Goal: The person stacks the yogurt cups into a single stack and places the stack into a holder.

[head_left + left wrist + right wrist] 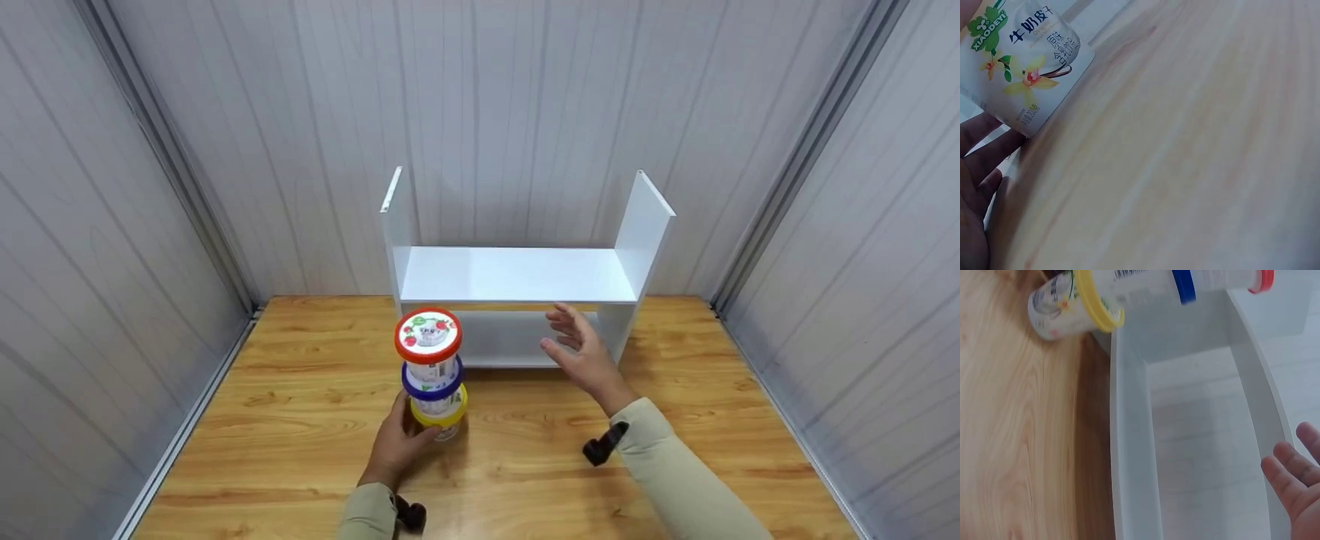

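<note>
Three lidded cups stand stacked in front of the shelf's left end: a red-lidded cup point(428, 337) on top, a blue-lidded cup point(433, 379) in the middle and a yellow-lidded cup point(448, 409) at the bottom. My left hand point(399, 444) grips the yellow-lidded cup low on its side, thumb at the near side and fingers round the left. In the left wrist view, flowers and printed writing show on this cup's wall point(1030, 62). My right hand point(589, 364) hovers in front of the shelf's right half with fingers spread apart, holding nothing.
The white two-tier shelf point(517, 274) stands against the back wall point(480, 112), its upright side panels rising on both sides. Wood-grain tabletop point(300, 420) spreads around it. Pale panelled walls close in the left and right sides.
</note>
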Demonstrator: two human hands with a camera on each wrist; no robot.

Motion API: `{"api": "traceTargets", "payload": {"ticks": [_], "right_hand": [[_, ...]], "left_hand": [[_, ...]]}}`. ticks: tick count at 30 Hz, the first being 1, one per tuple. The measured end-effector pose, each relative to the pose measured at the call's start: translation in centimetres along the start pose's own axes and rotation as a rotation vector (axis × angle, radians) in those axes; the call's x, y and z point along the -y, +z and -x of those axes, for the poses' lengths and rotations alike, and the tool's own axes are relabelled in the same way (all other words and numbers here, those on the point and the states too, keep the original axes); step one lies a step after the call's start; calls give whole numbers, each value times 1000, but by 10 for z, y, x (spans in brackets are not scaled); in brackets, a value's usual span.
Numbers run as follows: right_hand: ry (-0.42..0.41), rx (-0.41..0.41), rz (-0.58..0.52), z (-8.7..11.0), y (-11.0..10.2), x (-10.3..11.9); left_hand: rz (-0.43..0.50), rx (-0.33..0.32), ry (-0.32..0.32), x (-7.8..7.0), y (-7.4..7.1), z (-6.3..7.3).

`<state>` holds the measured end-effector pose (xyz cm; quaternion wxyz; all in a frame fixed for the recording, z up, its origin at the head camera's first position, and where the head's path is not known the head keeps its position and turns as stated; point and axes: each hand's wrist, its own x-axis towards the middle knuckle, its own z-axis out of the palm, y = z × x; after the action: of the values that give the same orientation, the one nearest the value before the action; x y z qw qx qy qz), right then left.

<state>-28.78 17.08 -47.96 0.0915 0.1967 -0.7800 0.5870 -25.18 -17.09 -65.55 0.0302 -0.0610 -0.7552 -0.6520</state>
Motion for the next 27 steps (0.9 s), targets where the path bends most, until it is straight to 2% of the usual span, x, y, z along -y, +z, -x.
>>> {"api": "traceTargets", "payload": {"ticks": [6, 16, 22, 27], "right_hand": [[11, -81, 20, 2, -25, -6], [49, -204, 53, 7, -65, -18], [87, -237, 86, 10, -81, -25], [72, -264, 88, 10, -90, -30]], "left_hand": [[-28, -21, -37, -4, 5, 0], [23, -50, -62, -6, 14, 0], [40, -71, -108, -8, 17, 0], [36, -82, -115, -7, 19, 1]]}}
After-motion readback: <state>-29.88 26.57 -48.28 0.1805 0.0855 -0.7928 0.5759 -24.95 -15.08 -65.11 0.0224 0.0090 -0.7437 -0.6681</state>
